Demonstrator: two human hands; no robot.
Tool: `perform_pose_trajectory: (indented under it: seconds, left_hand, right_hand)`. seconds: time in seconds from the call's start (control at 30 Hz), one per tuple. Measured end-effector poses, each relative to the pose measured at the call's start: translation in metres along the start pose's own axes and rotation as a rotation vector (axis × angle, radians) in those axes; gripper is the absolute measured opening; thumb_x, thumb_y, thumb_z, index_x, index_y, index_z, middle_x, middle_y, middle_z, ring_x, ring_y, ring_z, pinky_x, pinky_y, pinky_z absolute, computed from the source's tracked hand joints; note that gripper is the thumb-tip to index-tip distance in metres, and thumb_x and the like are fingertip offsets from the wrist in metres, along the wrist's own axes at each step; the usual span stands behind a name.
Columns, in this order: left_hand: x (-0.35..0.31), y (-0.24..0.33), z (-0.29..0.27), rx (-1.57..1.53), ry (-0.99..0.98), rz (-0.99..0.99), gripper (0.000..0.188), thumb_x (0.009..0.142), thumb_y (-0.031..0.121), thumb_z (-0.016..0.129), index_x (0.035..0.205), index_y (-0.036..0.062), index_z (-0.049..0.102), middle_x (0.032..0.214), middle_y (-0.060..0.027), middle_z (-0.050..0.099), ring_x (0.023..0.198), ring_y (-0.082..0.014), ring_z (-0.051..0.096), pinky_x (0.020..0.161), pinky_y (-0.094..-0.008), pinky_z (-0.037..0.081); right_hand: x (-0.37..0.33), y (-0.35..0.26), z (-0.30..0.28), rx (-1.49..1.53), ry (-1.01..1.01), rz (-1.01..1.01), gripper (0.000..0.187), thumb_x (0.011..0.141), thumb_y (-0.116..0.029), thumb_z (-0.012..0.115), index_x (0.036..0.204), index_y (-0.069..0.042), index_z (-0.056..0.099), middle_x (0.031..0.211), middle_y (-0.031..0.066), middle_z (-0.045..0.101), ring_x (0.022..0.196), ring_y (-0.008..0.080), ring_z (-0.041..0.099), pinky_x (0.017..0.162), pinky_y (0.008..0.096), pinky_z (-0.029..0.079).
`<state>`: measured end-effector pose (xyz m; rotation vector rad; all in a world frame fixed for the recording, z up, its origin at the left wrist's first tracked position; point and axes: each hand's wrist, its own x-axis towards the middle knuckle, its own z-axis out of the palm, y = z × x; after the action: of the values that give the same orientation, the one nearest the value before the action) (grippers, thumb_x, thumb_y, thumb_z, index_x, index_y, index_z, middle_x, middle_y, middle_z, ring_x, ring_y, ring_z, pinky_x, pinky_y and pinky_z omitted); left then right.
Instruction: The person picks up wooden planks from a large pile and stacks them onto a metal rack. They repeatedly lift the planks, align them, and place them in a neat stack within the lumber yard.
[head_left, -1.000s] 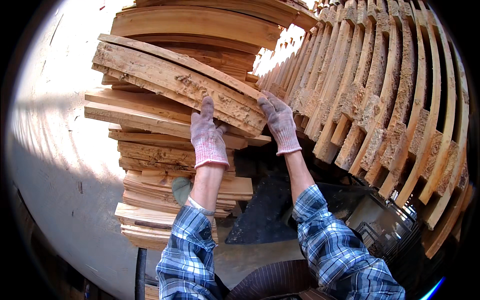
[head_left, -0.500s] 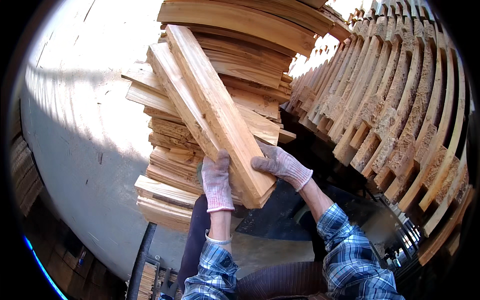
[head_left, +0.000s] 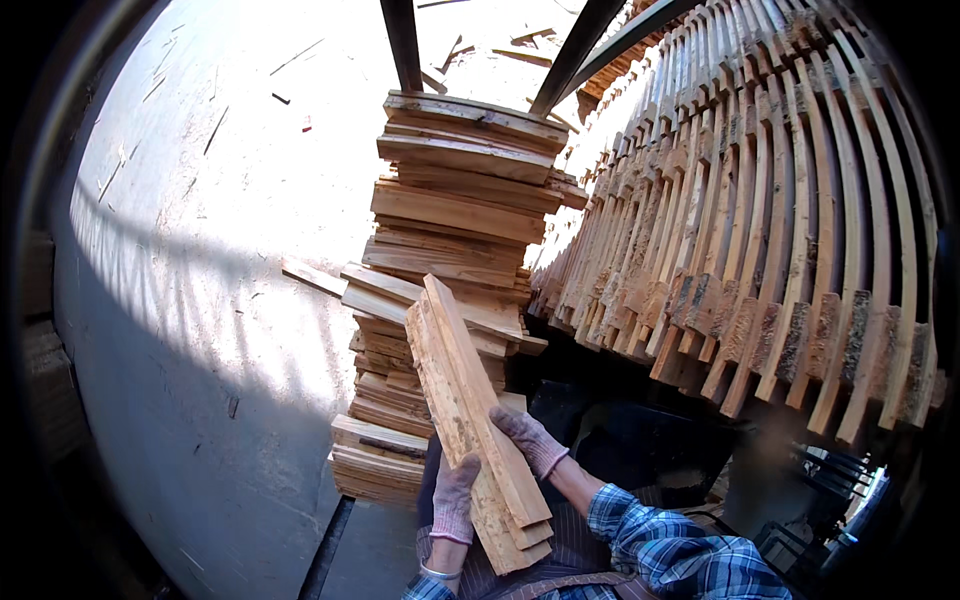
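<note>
A bundle of rough wooden boards (head_left: 470, 420) is held tilted in front of the tall stack of boards (head_left: 450, 260). The gloved left hand (head_left: 455, 497) is closed on the bundle's left edge, the gloved right hand (head_left: 528, 437) on its right edge. A row of boards standing on edge (head_left: 780, 230) is seen to the right.

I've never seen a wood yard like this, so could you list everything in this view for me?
held boards: a few, pale wood, gripped together, tilted, in front of the stack
board stack: one tall pile, pale brown, centre
leaning boards: many in a row, on edge, bark-edged ends, right
floor: pale grey, sunlit, with wood chips, left
metal bars: two, dark, top centre
left hand: grey-pink glove, on the held boards' left side
right hand: same glove, on their right side; blue plaid sleeve
</note>
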<state>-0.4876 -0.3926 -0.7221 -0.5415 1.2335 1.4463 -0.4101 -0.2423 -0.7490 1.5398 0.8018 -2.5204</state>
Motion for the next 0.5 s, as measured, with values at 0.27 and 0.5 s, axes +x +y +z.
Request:
perform_pose_trajectory:
  seconds: [0.27, 0.5]
  left_hand:
    - [-0.156, 0.139, 0.091, 0.229, -0.235, 0.561, 0.065, 0.09, 0.034, 0.06, 0.14, 0.0022, 0.031, 0.127, -0.0138, 0.051, 0.11, -0.0233, 0.054, 0.089, -0.0332, 0.049]
    - [-0.323, 0.23, 0.191, 0.252, -0.476, 0.813, 0.055, 0.093, 0.025, 0.055, 0.139, 0.0027, 0.033, 0.126, -0.0121, 0.049, 0.109, -0.0205, 0.05, 0.091, -0.0328, 0.044]
  right_hand:
    - [-0.137, -0.153, 0.127, -0.355, -0.378, -0.692, 0.094, 0.081, -0.065, 0.056, 0.145, -0.001, 0.028, 0.134, 0.0157, 0.047, 0.118, 0.0185, 0.045, 0.101, 0.0313, 0.036]
    - [-0.384, -0.265, 0.187, -0.368, -0.449, -1.317, 0.097, 0.084, -0.052, 0.062, 0.147, 0.002, 0.011, 0.146, 0.016, 0.033, 0.132, 0.0218, 0.032, 0.107, 0.033, 0.03]
